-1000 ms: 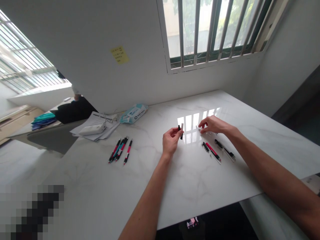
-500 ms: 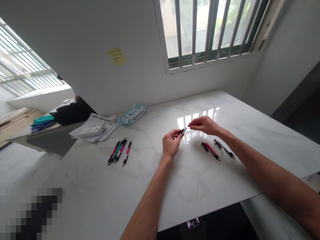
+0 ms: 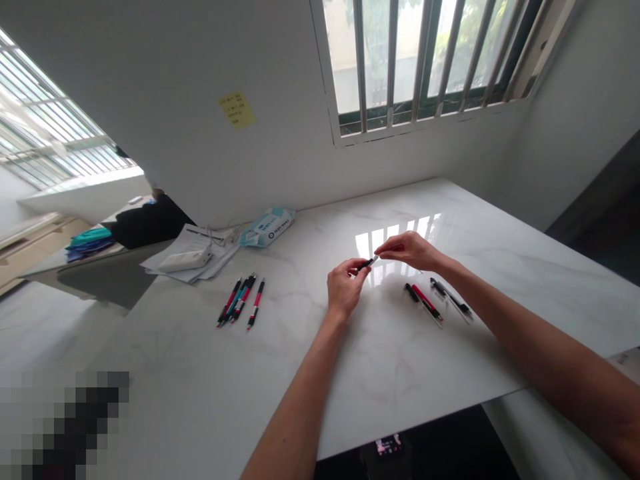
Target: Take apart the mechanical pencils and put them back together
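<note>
My left hand (image 3: 344, 288) is closed around a black and white pen part (image 3: 366, 264), its pale end pointing up and right. At that pale end the fingertips of my right hand (image 3: 406, 249) are pinched together; whatever is between them is too small to make out. Below my right hand lie pen parts: a black piece (image 3: 411, 293), a red barrel (image 3: 425, 299) with a thin white refill beside it, and a black and white set of parts (image 3: 451, 297). Several assembled pens, red-and-black and teal (image 3: 241, 299), rest in a group to the left, with one red pen (image 3: 257, 303) slightly apart.
A white marbled table (image 3: 370, 373) carries everything. At its back left are a wipes packet (image 3: 269, 227), papers (image 3: 220, 265) and a white device (image 3: 185, 259) with a cable. A barred window (image 3: 415, 67) and a yellow note (image 3: 237, 109) are on the wall. A phone-like screen (image 3: 389, 445) shows below the front edge.
My right fingertips have closed the small gap to the pale end of the pen part and now meet it. The loose pens and parts lie as before; the view has shifted slightly.
</note>
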`<action>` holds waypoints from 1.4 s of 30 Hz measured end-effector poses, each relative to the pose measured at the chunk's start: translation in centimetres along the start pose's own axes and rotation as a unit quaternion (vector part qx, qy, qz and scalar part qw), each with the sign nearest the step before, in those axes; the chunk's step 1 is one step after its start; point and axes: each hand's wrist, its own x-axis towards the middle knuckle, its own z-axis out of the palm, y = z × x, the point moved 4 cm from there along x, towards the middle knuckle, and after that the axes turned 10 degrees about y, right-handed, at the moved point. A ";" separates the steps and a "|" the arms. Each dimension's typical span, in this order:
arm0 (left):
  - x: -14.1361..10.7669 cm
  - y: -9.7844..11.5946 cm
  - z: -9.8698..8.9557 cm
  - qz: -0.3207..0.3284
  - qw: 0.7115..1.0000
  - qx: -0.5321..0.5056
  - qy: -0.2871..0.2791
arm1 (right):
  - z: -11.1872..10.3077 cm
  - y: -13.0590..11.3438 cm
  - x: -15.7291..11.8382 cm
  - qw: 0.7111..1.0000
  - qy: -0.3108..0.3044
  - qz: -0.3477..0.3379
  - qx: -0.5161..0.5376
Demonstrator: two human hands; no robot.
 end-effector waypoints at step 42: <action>0.0 0.5 0.4 0.014 1.000 0.010 0.003 | -2.6 2.6 -0.4 0.892 0.006 0.107 -0.439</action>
